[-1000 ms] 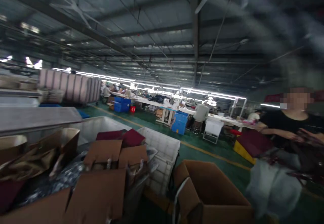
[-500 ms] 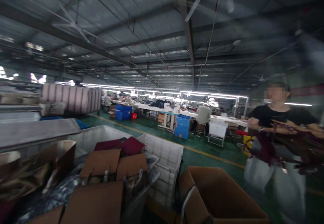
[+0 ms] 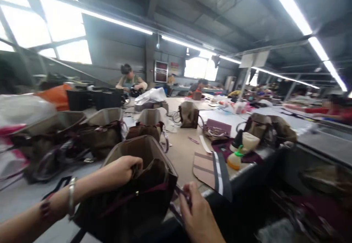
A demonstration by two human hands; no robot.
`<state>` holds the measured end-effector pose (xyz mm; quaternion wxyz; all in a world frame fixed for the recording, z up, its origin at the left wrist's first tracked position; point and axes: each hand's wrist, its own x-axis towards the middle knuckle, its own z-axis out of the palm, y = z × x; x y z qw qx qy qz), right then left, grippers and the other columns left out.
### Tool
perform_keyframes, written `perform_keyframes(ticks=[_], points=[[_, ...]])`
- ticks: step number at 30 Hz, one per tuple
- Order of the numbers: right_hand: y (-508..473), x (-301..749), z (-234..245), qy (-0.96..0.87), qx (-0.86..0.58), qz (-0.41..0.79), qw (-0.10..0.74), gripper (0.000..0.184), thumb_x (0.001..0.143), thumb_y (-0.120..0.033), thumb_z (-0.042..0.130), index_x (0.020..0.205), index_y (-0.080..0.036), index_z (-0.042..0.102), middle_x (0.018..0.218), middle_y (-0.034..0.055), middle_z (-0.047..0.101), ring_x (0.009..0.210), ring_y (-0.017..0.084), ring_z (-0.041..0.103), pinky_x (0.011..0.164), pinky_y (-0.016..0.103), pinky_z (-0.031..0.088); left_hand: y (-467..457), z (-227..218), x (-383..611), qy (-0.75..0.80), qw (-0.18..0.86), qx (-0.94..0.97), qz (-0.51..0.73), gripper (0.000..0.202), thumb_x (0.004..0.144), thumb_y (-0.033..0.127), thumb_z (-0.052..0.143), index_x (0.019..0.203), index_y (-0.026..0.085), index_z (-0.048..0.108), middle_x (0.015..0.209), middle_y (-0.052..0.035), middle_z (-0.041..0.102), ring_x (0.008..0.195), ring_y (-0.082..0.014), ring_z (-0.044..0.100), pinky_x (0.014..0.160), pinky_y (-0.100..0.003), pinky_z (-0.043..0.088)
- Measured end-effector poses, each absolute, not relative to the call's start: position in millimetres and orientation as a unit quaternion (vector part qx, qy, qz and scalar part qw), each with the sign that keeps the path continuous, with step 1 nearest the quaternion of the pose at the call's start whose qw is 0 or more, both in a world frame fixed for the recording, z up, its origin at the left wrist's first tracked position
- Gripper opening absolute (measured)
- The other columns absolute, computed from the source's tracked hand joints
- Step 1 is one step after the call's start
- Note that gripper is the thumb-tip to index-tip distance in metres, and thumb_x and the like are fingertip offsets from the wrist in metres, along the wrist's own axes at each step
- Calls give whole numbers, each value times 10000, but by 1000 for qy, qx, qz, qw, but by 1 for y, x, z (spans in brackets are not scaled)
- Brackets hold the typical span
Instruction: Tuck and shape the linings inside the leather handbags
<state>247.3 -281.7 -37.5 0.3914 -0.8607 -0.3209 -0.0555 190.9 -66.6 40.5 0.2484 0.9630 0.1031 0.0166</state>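
A dark brown handbag (image 3: 137, 206) with purple trim and a beige lining stands upright and gaping in front of me. My left hand (image 3: 125, 169), a bangle on its wrist, is closed with curled fingers at the top edge of the bag's near side; some fingertips are hidden inside. At the bag's right side, my right hand (image 3: 196, 208) is closed around a purple handle (image 3: 180, 195). The bag's base is in shadow at the bottom of the view.
More handbags (image 3: 99, 136) line the worktable (image 3: 178, 149) to the left and beyond. Flat bag panels (image 3: 206, 168), a glue bottle (image 3: 234, 159) and a purple piece (image 3: 220, 127) lie at the right. Other people (image 3: 130, 80) work further back. A dark bin-like space (image 3: 302, 206) is at lower right.
The view has swung from the open floor with cartons and bins to a worktable. Both my hands are now in view, on a handbag.
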Motion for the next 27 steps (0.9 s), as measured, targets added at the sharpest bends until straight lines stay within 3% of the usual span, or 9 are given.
perform_keyframes(ticks=[2, 4, 7, 11, 15, 17, 21, 24, 27], points=[[-290, 251, -41, -333, -849, -48, 407, 151, 821, -307, 327, 803, -213, 443, 693, 13, 575, 640, 161, 580, 580, 244, 429, -53, 39, 189, 98, 247, 964, -7, 162, 725, 81, 396, 681, 133, 543, 630, 19, 542, 625, -117, 507, 560, -216, 381], [-297, 252, -43, -334, -854, -46, 396, 186, 810, -336, 309, 800, -220, 454, 683, 14, 581, 624, 169, 585, 571, 252, 437, -50, 39, 194, 74, 242, 967, -27, 192, 672, 60, 351, 686, 142, 524, 668, 9, 555, 649, -126, 505, 568, -216, 359], [-297, 254, -42, -340, -876, -45, 338, 297, 780, -397, 377, 990, -214, 477, 765, 41, 616, 662, 194, 610, 579, 273, 465, -54, 41, 198, 55, 238, 968, -57, 158, 662, 108, 367, 730, 154, 503, 728, -1, 564, 670, -137, 510, 571, -217, 359], [-279, 257, -27, -380, -879, -38, 284, 647, 712, -533, 475, 1236, -181, 334, 951, 100, 606, 756, 230, 613, 571, 298, 494, -65, 46, 193, 42, 288, 951, -104, 250, 633, 275, 546, 863, 184, 507, 817, 20, 586, 696, -138, 530, 571, -195, 380], [-255, 254, -8, -351, -881, -96, 303, 541, 765, -475, 436, 1207, -166, 391, 1057, 106, 562, 952, 256, 534, 720, 357, 467, -74, 45, 196, 43, 294, 953, -63, 283, 698, 425, 502, 815, 176, 567, 764, 15, 605, 660, -126, 528, 567, -188, 375], [-247, 256, -3, -368, -873, -103, 303, 430, 782, -418, 428, 1118, -155, 485, 1068, 106, 557, 1003, 259, 494, 786, 361, 432, -74, 41, 201, 60, 257, 964, 10, 233, 744, 338, 435, 768, 161, 585, 729, -7, 608, 644, -128, 526, 565, -199, 365], [-250, 276, -8, -407, -860, -68, 300, 344, 822, -350, 344, 1033, -168, 546, 997, 88, 597, 941, 226, 533, 780, 317, 426, -60, 34, 216, 69, 279, 954, 87, 253, 661, 131, 425, 831, 159, 611, 768, -16, 615, 695, -132, 528, 611, -201, 370], [-260, 298, -14, -412, -861, -70, 289, 346, 820, -334, 314, 1019, -175, 548, 997, 75, 603, 936, 216, 543, 764, 293, 431, -51, 32, 227, 73, 360, 927, 76, 221, 647, 113, 420, 756, 133, 611, 669, 7, 570, 625, -105, 484, 577, -187, 360], [-263, 311, -15, -422, -867, -57, 258, 329, 794, -320, 333, 1007, -179, 540, 976, 73, 609, 914, 214, 556, 735, 278, 435, -54, 33, 234, 68, 420, 904, 52, 139, 684, 203, 459, 676, 122, 572, 573, 37, 473, 544, -78, 403, 517, -180, 327]])
